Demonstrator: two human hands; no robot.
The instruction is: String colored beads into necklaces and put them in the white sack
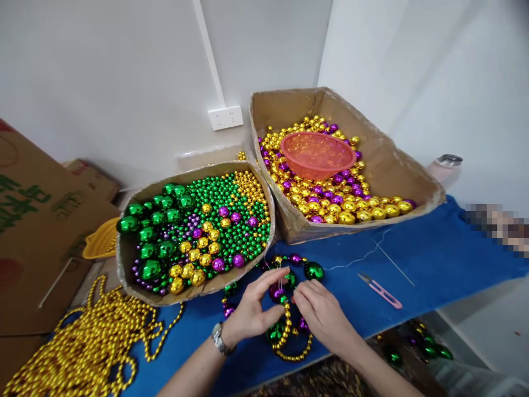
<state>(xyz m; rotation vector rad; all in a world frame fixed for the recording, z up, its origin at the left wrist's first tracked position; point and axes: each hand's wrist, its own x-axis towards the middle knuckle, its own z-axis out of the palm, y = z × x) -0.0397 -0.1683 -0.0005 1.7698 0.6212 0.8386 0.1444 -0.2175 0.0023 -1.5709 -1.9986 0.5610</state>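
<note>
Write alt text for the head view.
A person's left hand and right hand are close together at pale thin thread and a strand of shiny round green, purple and gold beads on a blue cloth. Behind stand two brown cardboard boxes holding glossy loose beads, one also holding a pinkish-red plastic basket; pink-handled metal snips lie to the right.

1. We seem to be in a small workshop.
2. We see loose beads (210, 193) heaped in two cartons (289, 234).
3. Our tabletop (446, 248) carries snips (375, 285), a needle (394, 262) and a bead string (288, 318).
</note>
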